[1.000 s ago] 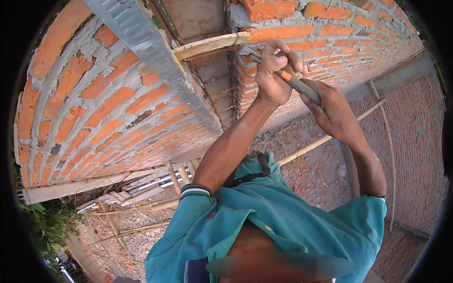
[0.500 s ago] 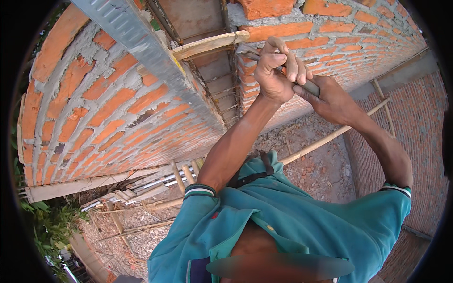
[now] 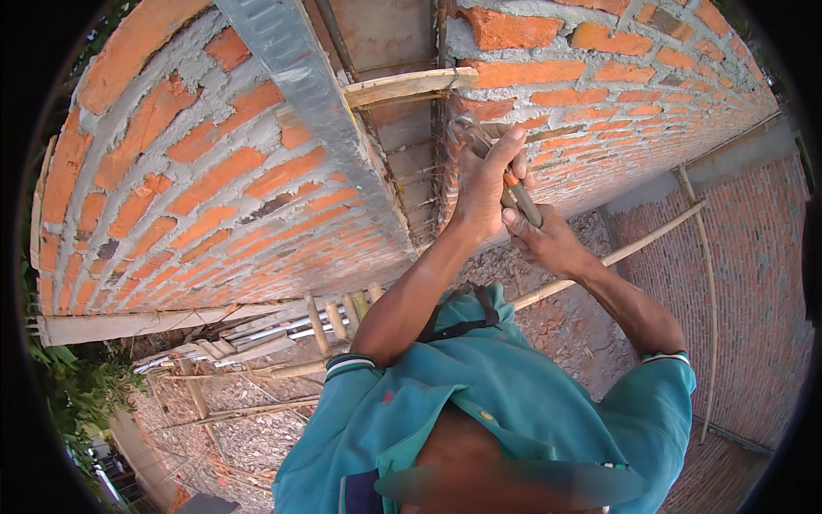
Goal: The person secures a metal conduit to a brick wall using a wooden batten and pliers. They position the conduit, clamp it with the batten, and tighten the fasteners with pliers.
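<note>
A pair of grey metal pincers (image 3: 526, 206) is held up in front of the brick pier, a bit of orange showing near the fingers. My left hand (image 3: 485, 184) is closed round their upper part, its thumb pointing up along the tool. Lower down, my right hand (image 3: 548, 240) grips the handle end. The curved head of the tool is close to vertical steel bars (image 3: 440, 103) in the gap beside the pier; fingers partly hide it, and I cannot tell whether it touches them. Above my hands, a short wooden strip (image 3: 411, 86) bridges the gap.
Brick walls with rough mortar rise at left (image 3: 214, 188) and right (image 3: 616, 94). A ribbed metal channel (image 3: 300, 86) runs down beside the gap. A bamboo pole (image 3: 651, 244) crosses below my right arm. Rubble ground (image 3: 565, 317), more poles and timber lie beneath.
Both hands, still on the pincers, have come lower and slightly left in the view. My left hand has turned so its thumb points up, and my right elbow has drawn inward.
</note>
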Motion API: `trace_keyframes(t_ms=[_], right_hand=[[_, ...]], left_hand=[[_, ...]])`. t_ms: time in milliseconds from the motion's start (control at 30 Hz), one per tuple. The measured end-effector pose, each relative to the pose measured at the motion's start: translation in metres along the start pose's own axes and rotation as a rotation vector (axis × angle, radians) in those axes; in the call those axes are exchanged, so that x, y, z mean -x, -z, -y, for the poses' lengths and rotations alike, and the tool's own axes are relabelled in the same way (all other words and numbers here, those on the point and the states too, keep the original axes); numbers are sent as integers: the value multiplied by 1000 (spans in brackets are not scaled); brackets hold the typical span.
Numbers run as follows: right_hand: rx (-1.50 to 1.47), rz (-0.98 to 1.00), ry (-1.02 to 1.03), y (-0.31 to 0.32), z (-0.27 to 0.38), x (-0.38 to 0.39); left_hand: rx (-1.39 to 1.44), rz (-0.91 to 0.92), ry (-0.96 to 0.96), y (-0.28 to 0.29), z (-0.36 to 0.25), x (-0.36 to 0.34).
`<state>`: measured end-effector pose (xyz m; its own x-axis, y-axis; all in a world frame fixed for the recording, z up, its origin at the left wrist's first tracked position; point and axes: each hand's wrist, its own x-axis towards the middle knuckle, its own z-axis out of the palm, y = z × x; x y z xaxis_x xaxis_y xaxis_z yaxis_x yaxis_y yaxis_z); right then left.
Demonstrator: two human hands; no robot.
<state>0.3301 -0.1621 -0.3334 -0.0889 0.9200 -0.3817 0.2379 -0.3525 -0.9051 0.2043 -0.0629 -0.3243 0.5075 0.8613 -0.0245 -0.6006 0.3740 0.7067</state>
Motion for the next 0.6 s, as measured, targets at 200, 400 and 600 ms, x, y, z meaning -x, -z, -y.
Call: trace_keyframes(t_ms=[200, 400, 600], right_hand=[[376, -402, 343, -47, -35, 20], [303, -350, 516, -79, -19, 38], [264, -246, 640, -89, 11, 27]], left_hand=[[-297, -67, -8, 22, 20, 60], [-515, 117, -47, 36, -13, 103], [-498, 157, -199, 26, -65, 129]])
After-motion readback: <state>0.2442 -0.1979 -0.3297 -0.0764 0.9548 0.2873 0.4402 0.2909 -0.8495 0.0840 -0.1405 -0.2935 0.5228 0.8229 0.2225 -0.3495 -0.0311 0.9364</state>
